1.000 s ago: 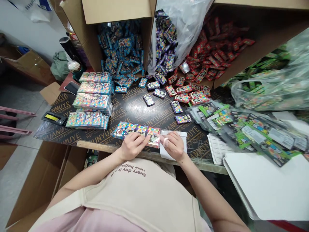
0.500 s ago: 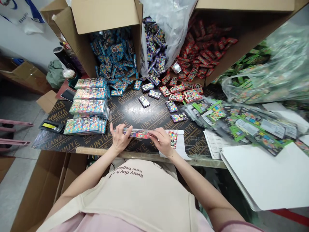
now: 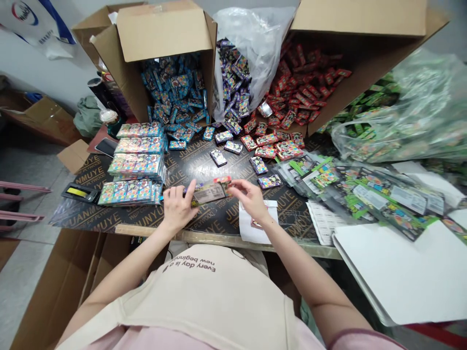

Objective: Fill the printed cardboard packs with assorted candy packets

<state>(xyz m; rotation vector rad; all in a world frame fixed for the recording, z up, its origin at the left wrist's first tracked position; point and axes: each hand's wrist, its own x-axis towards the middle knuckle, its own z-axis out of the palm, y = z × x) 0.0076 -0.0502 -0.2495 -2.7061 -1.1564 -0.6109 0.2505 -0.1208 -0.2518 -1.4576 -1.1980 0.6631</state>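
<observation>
A flat clear pack (image 3: 208,193) with a printed grey label is tilted above the table, between my two hands. Small purple and red boxes show along its far edge. My left hand (image 3: 178,206) grips the pack's left end, thumb on the near side. At the right end, my right hand (image 3: 251,198) pinches the corner beside the red box (image 3: 222,180). Under my right wrist lies a white paper sheet (image 3: 260,234), with a colourful piece on it mostly hidden. Left of my left hand stand stacks of filled packs (image 3: 129,190), showing rows of colourful boxes.
Behind are a carton of blue boxes (image 3: 166,31), a plastic bag of purple boxes (image 3: 262,53) and a carton of red boxes (image 3: 365,19). Loose boxes (image 3: 218,157) lie mid-table. Printed clear sleeves (image 3: 379,189) and a white board (image 3: 404,272) are at right.
The pack has turned from edge-on so its labelled side faces up. My right hand has moved slightly right, covering more of the colourful piece on the paper.
</observation>
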